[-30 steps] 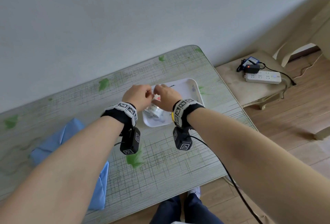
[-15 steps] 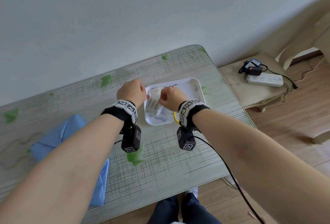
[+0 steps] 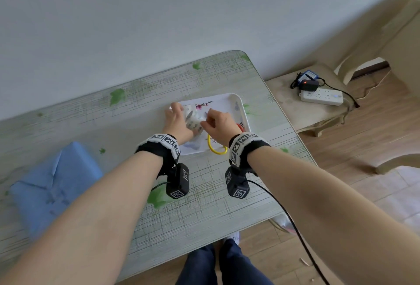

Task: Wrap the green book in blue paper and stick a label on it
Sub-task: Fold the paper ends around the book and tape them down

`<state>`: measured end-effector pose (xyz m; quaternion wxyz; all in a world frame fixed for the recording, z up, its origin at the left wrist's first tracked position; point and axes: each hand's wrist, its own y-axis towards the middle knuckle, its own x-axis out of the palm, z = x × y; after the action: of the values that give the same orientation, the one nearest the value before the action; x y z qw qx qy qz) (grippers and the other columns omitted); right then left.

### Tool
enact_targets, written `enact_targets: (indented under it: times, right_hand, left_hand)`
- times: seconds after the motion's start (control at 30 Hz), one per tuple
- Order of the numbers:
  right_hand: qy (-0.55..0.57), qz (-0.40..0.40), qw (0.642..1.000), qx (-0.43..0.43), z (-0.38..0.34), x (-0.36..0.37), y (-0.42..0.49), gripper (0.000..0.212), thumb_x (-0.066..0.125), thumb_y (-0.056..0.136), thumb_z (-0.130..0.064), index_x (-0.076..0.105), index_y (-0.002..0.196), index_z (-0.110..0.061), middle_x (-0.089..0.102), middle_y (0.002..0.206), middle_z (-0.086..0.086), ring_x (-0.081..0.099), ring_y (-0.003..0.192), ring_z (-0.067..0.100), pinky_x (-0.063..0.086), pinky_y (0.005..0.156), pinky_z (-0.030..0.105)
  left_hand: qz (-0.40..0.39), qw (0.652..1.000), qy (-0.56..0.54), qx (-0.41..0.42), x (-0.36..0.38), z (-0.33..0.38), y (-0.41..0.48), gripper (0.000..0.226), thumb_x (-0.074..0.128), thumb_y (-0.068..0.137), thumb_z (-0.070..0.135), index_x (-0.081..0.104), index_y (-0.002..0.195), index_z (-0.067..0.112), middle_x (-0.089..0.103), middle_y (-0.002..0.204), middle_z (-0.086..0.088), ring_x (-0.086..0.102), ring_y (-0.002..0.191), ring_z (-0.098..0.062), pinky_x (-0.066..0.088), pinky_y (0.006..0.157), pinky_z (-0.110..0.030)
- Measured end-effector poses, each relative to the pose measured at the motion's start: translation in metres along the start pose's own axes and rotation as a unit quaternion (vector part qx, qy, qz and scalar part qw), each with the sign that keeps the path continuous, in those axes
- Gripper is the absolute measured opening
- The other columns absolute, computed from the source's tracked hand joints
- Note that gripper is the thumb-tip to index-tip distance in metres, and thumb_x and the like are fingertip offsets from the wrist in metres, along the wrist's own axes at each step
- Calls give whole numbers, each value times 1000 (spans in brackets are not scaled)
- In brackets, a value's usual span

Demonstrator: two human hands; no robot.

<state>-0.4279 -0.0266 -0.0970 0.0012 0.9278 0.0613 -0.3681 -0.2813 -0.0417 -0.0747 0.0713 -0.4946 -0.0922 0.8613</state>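
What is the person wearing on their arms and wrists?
No sleeves, no gloves on the left hand or right hand. Each wrist has a black band with white square-code tags; a black tagged box hangs under each. A black cable runs from the right box.

My left hand (image 3: 176, 125) and right hand (image 3: 220, 123) cover much of the label sheet (image 3: 193, 120), and its print is too small to read. How my left fingers (image 3: 175, 108) meet it is blurred. My right wrist hides part of the yellow ring (image 3: 214, 151); my left forearm covers a corner of the blue-wrapped book (image 3: 52, 184).
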Motion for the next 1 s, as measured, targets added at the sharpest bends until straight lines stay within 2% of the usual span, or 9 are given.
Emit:
enact_targets:
  times: [0.13,0.27,0.37,0.47,0.6,0.73,0.8,0.87,1.0]
  right_hand:
    - [4,6,1000,-17,-33,36,-1,30,61,88,-21,54,67,-1,56,61,11,44,54,20,39,54,29]
    - [-18,-17,998,-57,-73,81,-9,34,63,86,-20,52,58,-4,47,52,6,39,49,20,37,49,26]
    - [-41,-41,997,-48,-94,111,-18,35,63,83,-20,51,54,-7,47,51,7,40,50,22,40,51,29]
    - [-64,-55,996,-21,-112,133,-24,46,62,84,-22,37,45,-19,43,49,6,41,53,24,40,54,30]
    - [-113,-97,989,18,-129,147,-24,48,55,87,-20,36,44,-13,31,45,2,40,54,24,36,53,29]
    - [-173,-109,977,61,-136,162,-30,39,51,88,-15,39,50,-10,35,54,-3,41,48,16,37,48,25]
    - [-206,-119,970,58,-139,166,-33,28,50,90,-16,48,64,-7,48,69,3,52,63,21,44,58,29]
    - [-244,-122,961,48,-143,167,-36,19,49,94,-19,59,92,-2,57,89,11,56,78,26,47,67,32]
    - [-277,-125,951,63,-137,174,-43,21,53,93,-22,57,106,-6,59,95,7,59,83,25,44,63,30]
  left_hand:
    - [37,999,34,-19,-21,-42,-13,61,72,75,13,30,118,8,31,117,-12,45,79,-25,36,66,-28]
    - [45,995,75,-46,-39,-101,-29,59,69,77,18,30,120,5,33,121,-19,51,70,-30,43,64,-30]
    - [63,992,73,-82,-54,-135,-38,54,61,81,10,28,123,3,32,124,-24,53,65,-32,45,63,-32]
    - [39,992,86,-89,-64,-162,-43,59,59,78,1,25,127,4,31,126,-26,60,73,-37,45,63,-33]
    - [25,992,97,-78,-67,-190,-51,69,67,74,5,24,127,9,31,128,-25,61,79,-39,53,71,-40]
    - [18,992,117,-46,-64,-198,-62,72,72,75,14,26,130,5,34,124,-23,62,82,-38,47,65,-36]
    - [14,992,115,-40,-60,-202,-65,74,73,76,19,26,132,4,34,122,-22,62,83,-37,48,67,-37]
    - [6,993,115,-37,-57,-206,-68,77,75,74,18,26,132,6,35,121,-21,62,85,-37,50,70,-39]
    - [-27,992,122,-25,-48,-208,-75,83,76,73,16,22,135,9,36,122,-19,61,88,-36,50,73,-41]
